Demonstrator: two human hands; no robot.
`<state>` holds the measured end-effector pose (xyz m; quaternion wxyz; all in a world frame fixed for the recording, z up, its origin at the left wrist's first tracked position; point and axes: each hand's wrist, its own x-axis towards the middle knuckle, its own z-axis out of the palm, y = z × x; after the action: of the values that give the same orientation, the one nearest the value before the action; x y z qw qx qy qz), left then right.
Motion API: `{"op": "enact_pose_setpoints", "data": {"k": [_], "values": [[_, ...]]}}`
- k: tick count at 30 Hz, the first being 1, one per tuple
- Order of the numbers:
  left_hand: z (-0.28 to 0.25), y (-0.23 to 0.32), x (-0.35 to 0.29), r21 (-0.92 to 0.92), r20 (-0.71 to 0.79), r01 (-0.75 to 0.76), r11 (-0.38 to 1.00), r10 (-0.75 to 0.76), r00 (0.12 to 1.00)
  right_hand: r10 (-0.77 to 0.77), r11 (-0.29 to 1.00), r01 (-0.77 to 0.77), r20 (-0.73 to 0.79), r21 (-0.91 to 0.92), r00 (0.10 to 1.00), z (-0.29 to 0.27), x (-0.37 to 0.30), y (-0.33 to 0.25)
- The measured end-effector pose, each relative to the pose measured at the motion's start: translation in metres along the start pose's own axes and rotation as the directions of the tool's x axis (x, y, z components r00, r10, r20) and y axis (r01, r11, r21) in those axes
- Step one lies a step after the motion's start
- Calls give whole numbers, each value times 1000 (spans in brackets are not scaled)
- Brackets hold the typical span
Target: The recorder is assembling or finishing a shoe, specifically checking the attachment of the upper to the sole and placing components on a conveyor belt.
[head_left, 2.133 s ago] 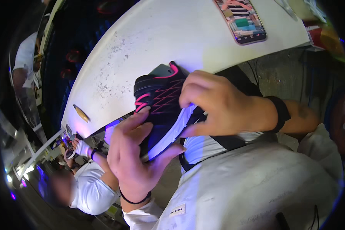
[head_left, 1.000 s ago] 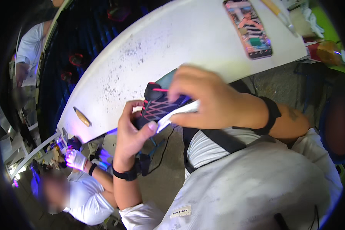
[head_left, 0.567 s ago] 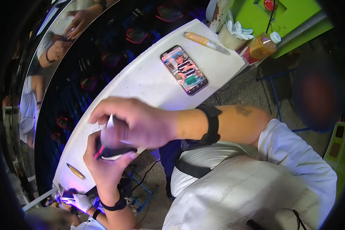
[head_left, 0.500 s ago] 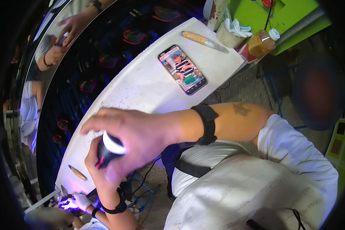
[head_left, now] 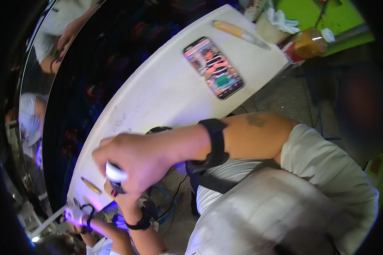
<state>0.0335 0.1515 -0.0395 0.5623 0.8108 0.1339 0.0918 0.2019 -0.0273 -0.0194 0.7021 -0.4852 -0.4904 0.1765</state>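
Over the lower left part of the white table, my right hand (head_left: 136, 159) is curled around a small black object with a rounded white top (head_left: 116, 172). Its kind is not clear. A thin red mark shows on its dark lower part. Beneath it, my left hand (head_left: 122, 197) closes on the same object from below, with most of its fingers hidden behind my right hand. Black bands circle both wrists. Nearest to the hands on the table lies a short yellow-handled tool (head_left: 90, 185), blurred.
The curved white table (head_left: 157, 80) bears a lit phone (head_left: 213, 68) and a taped-handle blade (head_left: 240, 34). Beyond stand a cup of gloves (head_left: 274, 27) and a bottle (head_left: 310, 43). A dark surface (head_left: 110, 63) runs alongside. A co-worker's gloved hand (head_left: 75, 215) is at lower left.
My right hand has turned and closed further over the black object, which sits slightly lower. My left hand is now more covered. The view has shifted, and the co-worker's hand has moved.
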Motion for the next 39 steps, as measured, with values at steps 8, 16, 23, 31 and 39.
{"op": "enact_pose_setpoints", "data": {"k": [8,16,23,31,39], "values": [[14,11,-20,21,-80,12,1000,-11,997,72,943,-25,-132,331,989,-2,-23,-1],[41,91,1,427,52,-74,901,57,997,-17,992,26,70,-126,997,-1,-23,-34],[72,129,42,638,220,-299,710,204,954,239,971,-239,59,-12,969,-57,-23,-52],[80,115,63,554,122,-276,786,251,960,187,964,-150,-162,218,969,-61,-9,-25],[64,70,-5,122,-177,-300,946,318,931,-164,872,132,-27,-472,986,-29,-86,-17]]}}
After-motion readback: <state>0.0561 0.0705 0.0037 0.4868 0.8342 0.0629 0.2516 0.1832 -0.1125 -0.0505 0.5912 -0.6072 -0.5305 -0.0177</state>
